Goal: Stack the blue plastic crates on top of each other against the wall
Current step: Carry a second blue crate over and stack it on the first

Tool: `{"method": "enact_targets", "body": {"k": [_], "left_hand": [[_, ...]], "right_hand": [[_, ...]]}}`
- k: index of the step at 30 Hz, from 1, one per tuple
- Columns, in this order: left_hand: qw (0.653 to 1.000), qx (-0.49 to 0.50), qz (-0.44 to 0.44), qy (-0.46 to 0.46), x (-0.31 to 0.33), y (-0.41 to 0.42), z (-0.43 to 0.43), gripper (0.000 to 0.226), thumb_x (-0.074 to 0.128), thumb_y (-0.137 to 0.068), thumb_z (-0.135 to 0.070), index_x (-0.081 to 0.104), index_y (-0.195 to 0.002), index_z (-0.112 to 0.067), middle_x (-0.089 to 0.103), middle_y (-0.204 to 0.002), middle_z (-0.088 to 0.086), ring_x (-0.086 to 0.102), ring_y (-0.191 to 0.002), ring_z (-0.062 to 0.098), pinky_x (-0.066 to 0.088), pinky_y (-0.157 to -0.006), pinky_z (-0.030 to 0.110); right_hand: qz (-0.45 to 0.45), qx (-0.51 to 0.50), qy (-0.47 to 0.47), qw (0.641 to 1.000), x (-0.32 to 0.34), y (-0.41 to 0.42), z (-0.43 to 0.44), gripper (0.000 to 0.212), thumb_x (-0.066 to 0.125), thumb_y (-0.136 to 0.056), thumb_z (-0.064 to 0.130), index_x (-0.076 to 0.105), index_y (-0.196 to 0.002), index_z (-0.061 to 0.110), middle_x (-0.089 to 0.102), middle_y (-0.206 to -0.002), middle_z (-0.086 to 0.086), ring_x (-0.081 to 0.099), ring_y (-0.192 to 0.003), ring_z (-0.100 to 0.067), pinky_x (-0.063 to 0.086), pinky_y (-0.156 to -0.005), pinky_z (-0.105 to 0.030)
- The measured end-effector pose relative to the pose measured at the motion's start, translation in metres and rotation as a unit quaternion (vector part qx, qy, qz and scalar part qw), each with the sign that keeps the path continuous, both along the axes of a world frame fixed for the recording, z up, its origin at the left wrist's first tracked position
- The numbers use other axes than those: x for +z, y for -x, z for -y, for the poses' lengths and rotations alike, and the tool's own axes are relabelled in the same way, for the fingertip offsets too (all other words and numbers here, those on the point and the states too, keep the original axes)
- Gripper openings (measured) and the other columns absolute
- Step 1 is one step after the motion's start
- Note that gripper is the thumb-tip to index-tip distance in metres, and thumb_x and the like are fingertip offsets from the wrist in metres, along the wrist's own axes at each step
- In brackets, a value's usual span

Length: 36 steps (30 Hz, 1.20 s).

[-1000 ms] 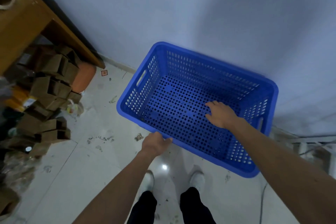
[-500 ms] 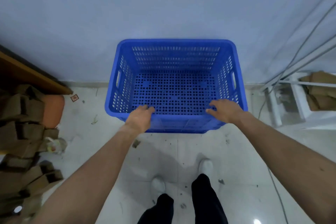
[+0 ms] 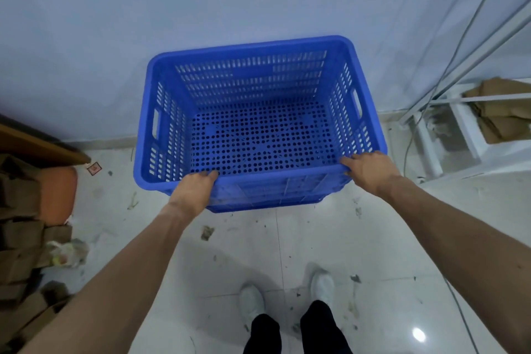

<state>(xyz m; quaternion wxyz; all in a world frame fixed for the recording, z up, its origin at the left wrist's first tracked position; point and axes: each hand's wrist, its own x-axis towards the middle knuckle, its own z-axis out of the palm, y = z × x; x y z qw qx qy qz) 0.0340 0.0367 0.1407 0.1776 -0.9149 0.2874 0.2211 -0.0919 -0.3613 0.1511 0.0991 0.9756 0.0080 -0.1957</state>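
Note:
A blue perforated plastic crate (image 3: 258,69) stands upright with its far side against the pale wall, empty inside. Below its near rim I see more blue ribbed wall, which may be a second crate under it; I cannot tell. My left hand (image 3: 194,191) grips the near rim left of the middle, fingers curled over the edge. At the near right corner my right hand (image 3: 369,171) holds the rim, fingers over the edge too.
Stacked cardboard boxes (image 3: 20,238) and an orange object (image 3: 57,195) crowd the left under a wooden table edge (image 3: 37,146). A white metal rack (image 3: 459,135) with cardboard stands at the right, cables running down the wall. Scraps litter the tiled floor around my white shoes (image 3: 253,302).
The crate swung from a skewed angle to square against the wall. My right hand moved from inside the crate to the near right rim; my left hand stayed on the near rim.

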Motion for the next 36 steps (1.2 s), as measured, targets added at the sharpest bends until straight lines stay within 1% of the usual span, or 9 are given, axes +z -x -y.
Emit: {"method": "enact_targets", "body": {"k": [3,5,10,13,17,23,26,32,36], "left_hand": [[1.000,-0.021,0.021,-0.001,-0.004,-0.004,-0.004,0.060,0.061,-0.088,-0.010,0.037,-0.142,-0.016,0.063,-0.117,0.008,0.063,-0.105,0.030,0.050,-0.086,0.038],[0.999,-0.033,0.018,-0.011,-0.003,-0.008,-0.005,0.063,0.060,-0.089,-0.010,0.032,-0.145,-0.016,0.063,-0.117,0.008,0.065,-0.103,0.031,0.052,-0.085,0.040],[0.998,-0.034,0.016,-0.040,-0.002,-0.006,0.000,0.070,0.060,-0.090,-0.011,0.025,-0.151,-0.017,0.062,-0.121,0.007,0.065,-0.105,0.030,0.055,-0.088,0.041],[0.996,-0.051,0.013,-0.068,0.003,-0.010,0.003,0.070,0.060,-0.091,-0.010,0.024,-0.151,-0.017,0.063,-0.123,0.008,0.065,-0.107,0.030,0.055,-0.090,0.042],[0.991,-0.077,0.019,-0.108,0.008,-0.016,0.001,0.056,0.058,-0.091,-0.007,0.036,-0.141,-0.015,0.067,-0.115,0.006,0.068,-0.102,0.029,0.056,-0.085,0.041],[0.995,-0.044,0.017,-0.089,0.003,-0.009,-0.004,0.058,0.058,-0.091,-0.008,0.035,-0.143,-0.015,0.067,-0.114,0.007,0.068,-0.101,0.029,0.056,-0.083,0.041],[0.998,-0.021,0.007,-0.056,0.002,-0.007,-0.007,0.049,0.055,-0.093,-0.012,0.039,-0.138,-0.016,0.065,-0.110,0.007,0.067,-0.097,0.028,0.056,-0.082,0.040],[0.997,-0.048,-0.052,-0.042,0.007,-0.011,0.002,0.049,0.058,-0.090,-0.007,0.041,-0.136,-0.014,0.064,-0.116,0.011,0.064,-0.103,0.031,0.053,-0.090,0.043],[0.994,-0.063,-0.077,-0.050,0.015,-0.023,0.002,0.060,0.052,-0.094,-0.004,0.031,-0.150,-0.012,0.061,-0.123,0.015,0.061,-0.109,0.034,0.051,-0.093,0.043]], "right_hand": [[0.023,0.007,-0.008,1.000,-0.002,-0.008,0.009,0.027,0.040,-0.100,0.038,0.053,-0.121,0.027,0.068,-0.105,0.005,0.067,-0.093,-0.024,0.041,-0.071,-0.032],[0.010,0.003,-0.013,1.000,-0.002,-0.010,0.009,0.027,0.039,-0.101,0.039,0.052,-0.122,0.027,0.068,-0.105,0.004,0.067,-0.093,-0.024,0.042,-0.068,-0.032],[-0.012,0.006,-0.012,1.000,0.000,-0.007,0.007,0.029,0.038,-0.102,0.032,0.049,-0.128,0.024,0.068,-0.106,0.000,0.067,-0.091,-0.026,0.051,-0.072,-0.036],[-0.014,0.015,0.002,1.000,0.000,-0.009,0.006,0.030,0.037,-0.103,0.033,0.047,-0.129,0.024,0.068,-0.105,0.000,0.067,-0.088,-0.026,0.050,-0.068,-0.036],[-0.018,0.022,0.020,0.999,-0.010,-0.002,0.000,0.035,0.046,-0.099,0.025,0.043,-0.135,0.024,0.068,-0.107,0.001,0.068,-0.088,-0.025,0.049,-0.067,-0.034],[-0.005,0.022,0.021,1.000,-0.015,0.000,0.000,0.032,0.046,-0.100,0.025,0.046,-0.132,0.025,0.068,-0.105,0.003,0.068,-0.086,-0.023,0.047,-0.065,-0.033],[-0.017,0.011,0.013,1.000,-0.015,-0.001,-0.003,0.032,0.047,-0.099,0.023,0.046,-0.130,0.021,0.067,-0.107,0.000,0.067,-0.089,-0.025,0.047,-0.068,-0.035],[0.047,-0.017,-0.060,0.997,-0.026,0.003,-0.035,0.027,0.040,-0.102,0.031,0.048,-0.120,0.014,0.062,-0.111,-0.006,0.061,-0.097,-0.027,0.045,-0.087,-0.038],[0.056,-0.027,-0.062,0.996,-0.034,-0.007,-0.065,0.027,0.050,-0.097,0.023,0.049,-0.121,0.012,0.060,-0.110,-0.008,0.057,-0.100,-0.029,0.040,-0.090,-0.040]]}}
